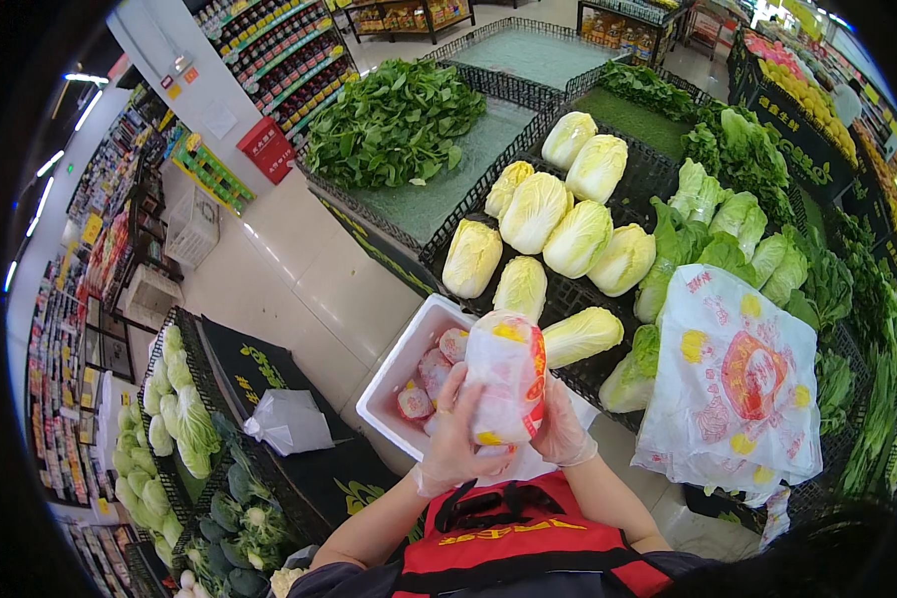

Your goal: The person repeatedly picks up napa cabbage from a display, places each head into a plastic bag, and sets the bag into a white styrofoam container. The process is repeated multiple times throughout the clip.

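Observation:
Between my gloved hands is a paper-wrapped bundle, white with red and yellow print; its contents are hidden. My left hand grips its left side with the fingers spread over the wrapper, and my right hand holds its lower right side. Below and to the left stands a white foam box holding several similar wrapped bundles. Just beyond my hands, unwrapped napa cabbages lie on a black crate display. At the right, a stack of printed wrapping sheets rests over the greens.
Leafy greens fill a bin at the back. Romaine-like lettuce lies right of the cabbages. At lower left are broccoli, more cabbages and a white plastic bag. Tiled floor shows between the stands.

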Demonstrator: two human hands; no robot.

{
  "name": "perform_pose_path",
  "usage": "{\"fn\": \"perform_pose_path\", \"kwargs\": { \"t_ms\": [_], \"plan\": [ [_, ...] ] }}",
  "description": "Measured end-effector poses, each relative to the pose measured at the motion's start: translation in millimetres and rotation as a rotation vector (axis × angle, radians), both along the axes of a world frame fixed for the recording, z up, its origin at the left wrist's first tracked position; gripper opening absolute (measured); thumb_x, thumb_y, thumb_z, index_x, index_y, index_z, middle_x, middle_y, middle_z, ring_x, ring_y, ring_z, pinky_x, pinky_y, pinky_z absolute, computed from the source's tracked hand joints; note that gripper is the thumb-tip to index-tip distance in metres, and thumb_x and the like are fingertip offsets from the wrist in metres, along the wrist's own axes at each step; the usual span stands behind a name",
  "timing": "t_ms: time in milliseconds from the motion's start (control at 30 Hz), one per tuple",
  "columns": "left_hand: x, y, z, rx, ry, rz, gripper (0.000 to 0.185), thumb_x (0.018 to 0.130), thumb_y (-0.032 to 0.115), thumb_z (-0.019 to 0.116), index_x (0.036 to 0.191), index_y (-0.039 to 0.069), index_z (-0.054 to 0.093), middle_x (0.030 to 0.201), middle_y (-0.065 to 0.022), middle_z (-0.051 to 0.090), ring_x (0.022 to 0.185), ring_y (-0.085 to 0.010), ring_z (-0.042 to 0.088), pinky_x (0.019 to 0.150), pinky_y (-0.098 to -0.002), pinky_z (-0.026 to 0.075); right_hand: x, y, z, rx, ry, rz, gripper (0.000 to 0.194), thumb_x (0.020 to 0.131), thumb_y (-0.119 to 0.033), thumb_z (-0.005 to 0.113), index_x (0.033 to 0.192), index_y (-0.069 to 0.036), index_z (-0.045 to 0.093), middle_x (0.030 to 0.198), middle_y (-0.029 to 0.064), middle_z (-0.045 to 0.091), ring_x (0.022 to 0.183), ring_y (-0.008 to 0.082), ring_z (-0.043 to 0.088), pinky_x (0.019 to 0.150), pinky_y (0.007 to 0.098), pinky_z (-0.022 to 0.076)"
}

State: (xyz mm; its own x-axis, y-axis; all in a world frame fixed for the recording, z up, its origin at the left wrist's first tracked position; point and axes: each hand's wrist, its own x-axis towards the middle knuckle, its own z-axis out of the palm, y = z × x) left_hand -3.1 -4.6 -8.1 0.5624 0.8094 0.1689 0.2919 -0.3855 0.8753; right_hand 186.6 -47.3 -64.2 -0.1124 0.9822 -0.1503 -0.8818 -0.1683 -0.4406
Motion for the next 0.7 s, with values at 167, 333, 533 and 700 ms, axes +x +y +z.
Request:
{"fn": "perform_pose_path", "kwargs": {
  "t_ms": [167, 333, 533, 700],
  "plan": [
    [20, -1, -30, -0.572, -0.429, -0.027, 0.111, 0.06, 0.017, 0.088, 0.15, 0.004, 0.024, 0.153, -0.0128, 0.02, 0.145, -0.0262, 0.019, 0.118, -0.039, 0.02, 8, -5, 5, 0.028, -0.08, -0.138, 0.076, 0.094, -0.045, 0.061, 0.15, -0.009, 0.025, 0.152, 0.0095, 0.038, 0.137, 0.0246, 0.04, 0.112, 0.0435, 0.0379],
    [29, 3, -27, -0.733, -0.465, -0.095, 0.088, 0.077, 0.015, 0.079, 0.147, 0.003, 0.027, 0.142, -0.0146, 0.04, 0.134, -0.025, 0.04, 0.113, -0.0383, 0.032, 25, -12, -2, 0.023, -0.032, -0.103, 0.094, 0.086, -0.046, 0.07, 0.154, -0.013, 0.016, 0.153, 0.0088, 0.034, 0.138, 0.0242, 0.039, 0.114, 0.0415, 0.0363],
    [38, -7, -15, -0.695, -0.282, -0.217, 0.079, 0.08, 0.02, 0.081, 0.139, 0.001, 0.032, 0.138, -0.0167, 0.043, 0.126, -0.0237, 0.046, 0.108, -0.0404, 0.037, 37, -37, -27, -0.064, 0.161, -0.103, 0.081, 0.093, -0.066, 0.042, 0.152, -0.013, 0.028, 0.15, 0.0129, 0.041, 0.135, 0.0297, 0.045, 0.111, 0.0479, 0.0386],
    [44, -12, 1, 0.255, 0.024, -0.048, 0.054, 0.078, 0.013, 0.077, 0.127, 0.003, 0.056, 0.125, -0.0204, 0.054, 0.113, -0.0333, 0.056, 0.097, -0.0393, 0.046, 27, -52, -42, -0.08, 0.19, -0.143, 0.076, 0.094, -0.06, 0.049, 0.15, -0.012, 0.031, 0.149, 0.0137, 0.043, 0.131, 0.0308, 0.049, 0.107, 0.0499, 0.0434]
  ]
}}
